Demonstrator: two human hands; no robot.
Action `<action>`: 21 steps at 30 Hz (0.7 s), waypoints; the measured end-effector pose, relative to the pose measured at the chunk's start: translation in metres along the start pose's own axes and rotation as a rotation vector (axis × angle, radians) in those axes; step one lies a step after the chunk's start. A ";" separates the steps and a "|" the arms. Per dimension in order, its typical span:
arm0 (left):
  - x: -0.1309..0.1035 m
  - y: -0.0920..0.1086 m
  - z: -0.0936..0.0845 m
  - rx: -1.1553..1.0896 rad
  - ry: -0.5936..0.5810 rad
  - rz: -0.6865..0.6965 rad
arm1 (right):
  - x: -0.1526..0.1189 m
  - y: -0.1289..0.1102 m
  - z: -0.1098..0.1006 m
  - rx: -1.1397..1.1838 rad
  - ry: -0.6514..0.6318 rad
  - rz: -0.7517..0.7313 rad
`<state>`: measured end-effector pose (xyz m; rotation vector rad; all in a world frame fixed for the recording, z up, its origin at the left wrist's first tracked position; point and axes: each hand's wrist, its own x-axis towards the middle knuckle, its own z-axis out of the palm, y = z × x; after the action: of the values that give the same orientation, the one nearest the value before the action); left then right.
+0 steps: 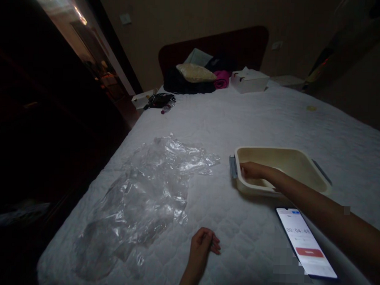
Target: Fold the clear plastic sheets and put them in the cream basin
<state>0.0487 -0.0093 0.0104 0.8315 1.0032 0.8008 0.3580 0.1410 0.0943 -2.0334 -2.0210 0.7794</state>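
Note:
A cream plastic bin (283, 152) with grey side latches stands open-topped on the white bed at right. My right hand (253, 170) reaches inside it, fingers curled against the inner left wall; what they pinch, if anything, is hidden. Near the bed's front, my left hand (205, 241) rests low over the quilted cover with loosely curled fingers and nothing visible in them. A crumpled clear plastic sheet (150, 195) lies spread out to the left of both hands. Below my right forearm is a phone (306, 242) with a lit timer screen.
Toward the headboard (249, 40) lie a patterned cushion (197, 73), dark cloth, a pink roll (222, 79) and a white box (250, 81). A bottle (168, 107) and dark items sit at the bed's far left edge. A small yellowish ring (311, 108) lies at far right.

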 end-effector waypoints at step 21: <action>0.002 0.012 -0.013 -0.482 -0.103 -0.019 | -0.086 -0.129 0.031 0.047 0.780 -0.315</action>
<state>0.0352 0.0006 0.0157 0.4414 0.6840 0.9256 0.2344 0.0586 0.1497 -1.5653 -1.7395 -0.0440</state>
